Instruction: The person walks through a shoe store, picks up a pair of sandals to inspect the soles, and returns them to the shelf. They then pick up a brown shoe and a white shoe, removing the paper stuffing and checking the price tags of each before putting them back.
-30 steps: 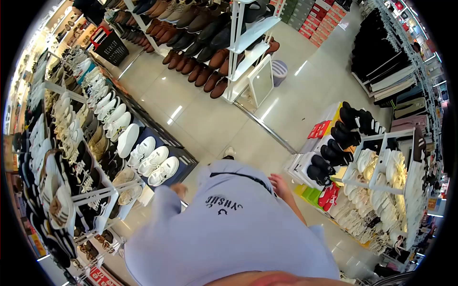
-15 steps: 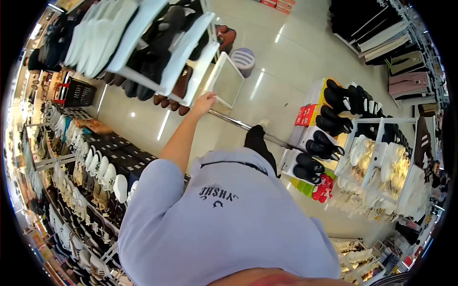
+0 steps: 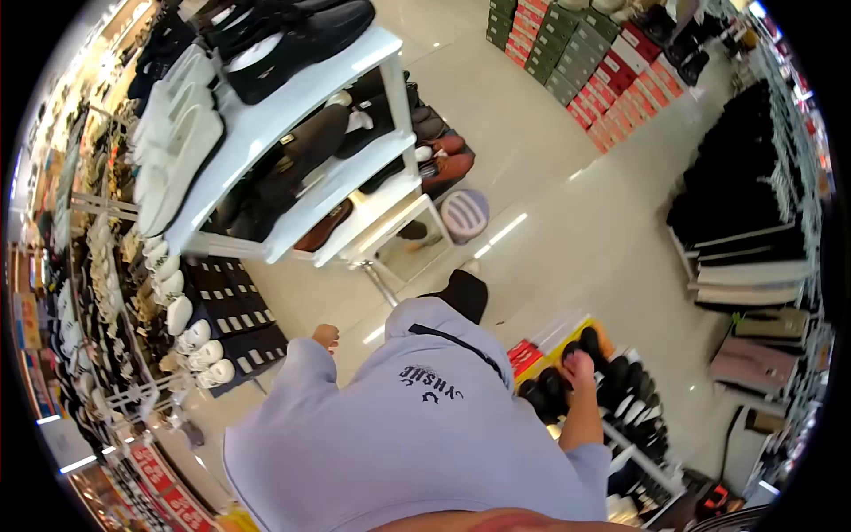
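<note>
My left hand (image 3: 326, 338) hangs beside my body over the tiled floor, fingers curled, with nothing visible in it. Ahead of it stand the metal rail (image 3: 379, 285) and a low white-framed mirror (image 3: 433, 215) at the end of a shoe rack. My right hand (image 3: 580, 369) hovers over black shoes (image 3: 550, 390) on the right, its fingers loosely extended. Whether it touches them is hard to make out. I see no object in its fingers.
A white rack (image 3: 266, 115) with black and white shoes stands at the front left. Beside the mirror is a round purple-and-white stool (image 3: 465, 215). Stacked shoeboxes (image 3: 585, 66) lie farther ahead, and hanging trousers (image 3: 736, 177) line the right. Dark boxes (image 3: 232, 306) stand at left.
My left hand has come away from the mirror and rail back to my side. My right hand has come into view over the black shoes. I have moved forward and the view has turned.
</note>
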A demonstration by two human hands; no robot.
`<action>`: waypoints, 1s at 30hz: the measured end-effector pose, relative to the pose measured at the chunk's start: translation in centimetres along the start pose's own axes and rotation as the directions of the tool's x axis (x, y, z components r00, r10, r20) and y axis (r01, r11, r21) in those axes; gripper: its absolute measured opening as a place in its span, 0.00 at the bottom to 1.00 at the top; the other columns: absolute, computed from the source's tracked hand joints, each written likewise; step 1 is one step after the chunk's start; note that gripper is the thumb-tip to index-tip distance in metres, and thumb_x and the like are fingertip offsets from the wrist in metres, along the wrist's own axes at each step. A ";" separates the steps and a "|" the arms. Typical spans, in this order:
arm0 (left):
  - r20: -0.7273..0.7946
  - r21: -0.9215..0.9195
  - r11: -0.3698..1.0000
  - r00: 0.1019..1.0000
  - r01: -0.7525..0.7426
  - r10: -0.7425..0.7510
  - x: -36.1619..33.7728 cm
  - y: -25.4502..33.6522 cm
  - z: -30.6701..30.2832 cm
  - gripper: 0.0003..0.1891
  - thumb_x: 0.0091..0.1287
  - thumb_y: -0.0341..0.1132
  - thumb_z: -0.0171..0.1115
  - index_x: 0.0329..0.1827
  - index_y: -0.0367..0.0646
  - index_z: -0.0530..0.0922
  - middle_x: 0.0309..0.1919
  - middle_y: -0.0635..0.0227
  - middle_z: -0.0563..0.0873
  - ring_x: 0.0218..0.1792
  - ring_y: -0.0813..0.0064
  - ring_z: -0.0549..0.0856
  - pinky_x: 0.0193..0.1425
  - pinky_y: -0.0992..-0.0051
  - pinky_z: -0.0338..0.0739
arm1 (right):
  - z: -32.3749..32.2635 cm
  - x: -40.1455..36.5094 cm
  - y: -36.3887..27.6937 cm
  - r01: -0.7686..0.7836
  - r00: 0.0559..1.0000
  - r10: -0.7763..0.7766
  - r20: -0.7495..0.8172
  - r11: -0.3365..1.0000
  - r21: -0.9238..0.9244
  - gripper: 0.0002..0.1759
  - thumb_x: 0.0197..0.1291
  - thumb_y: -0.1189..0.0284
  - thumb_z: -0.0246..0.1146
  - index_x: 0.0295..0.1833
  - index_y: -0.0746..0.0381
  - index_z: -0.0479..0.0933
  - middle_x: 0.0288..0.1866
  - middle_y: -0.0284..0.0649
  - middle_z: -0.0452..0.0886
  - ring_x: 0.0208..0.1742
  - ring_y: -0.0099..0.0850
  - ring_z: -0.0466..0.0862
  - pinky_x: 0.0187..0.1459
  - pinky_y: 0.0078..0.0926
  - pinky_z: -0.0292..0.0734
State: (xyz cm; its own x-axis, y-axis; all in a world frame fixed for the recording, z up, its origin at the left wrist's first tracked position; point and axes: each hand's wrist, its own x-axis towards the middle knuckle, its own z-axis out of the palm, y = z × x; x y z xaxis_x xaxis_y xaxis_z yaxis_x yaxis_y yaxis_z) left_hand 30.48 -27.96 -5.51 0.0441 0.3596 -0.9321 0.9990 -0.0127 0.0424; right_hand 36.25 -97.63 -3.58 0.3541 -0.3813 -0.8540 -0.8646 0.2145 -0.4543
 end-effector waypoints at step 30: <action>-0.051 -0.288 0.958 0.999 -0.002 -0.014 -4.9 57.2 35.9 0.18 0.58 0.42 0.56 0.50 0.46 0.75 0.33 0.67 0.79 0.33 0.68 0.79 0.34 0.60 0.73 | 7.2 40.7 -71.7 0.154 0.918 0.041 0.395 0.881 -0.448 0.12 0.62 0.60 0.54 0.39 0.56 0.72 0.34 0.36 0.78 0.39 0.31 0.78 0.44 0.35 0.72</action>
State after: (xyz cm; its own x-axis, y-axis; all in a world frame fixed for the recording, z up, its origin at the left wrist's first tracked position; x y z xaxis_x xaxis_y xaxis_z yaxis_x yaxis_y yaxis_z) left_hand 87.55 -63.95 -11.42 0.0303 0.4068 -0.9130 0.9556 0.2562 0.1459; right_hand 115.18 -122.02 -7.59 0.4305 0.0143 -0.9025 -0.8668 -0.2724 -0.4177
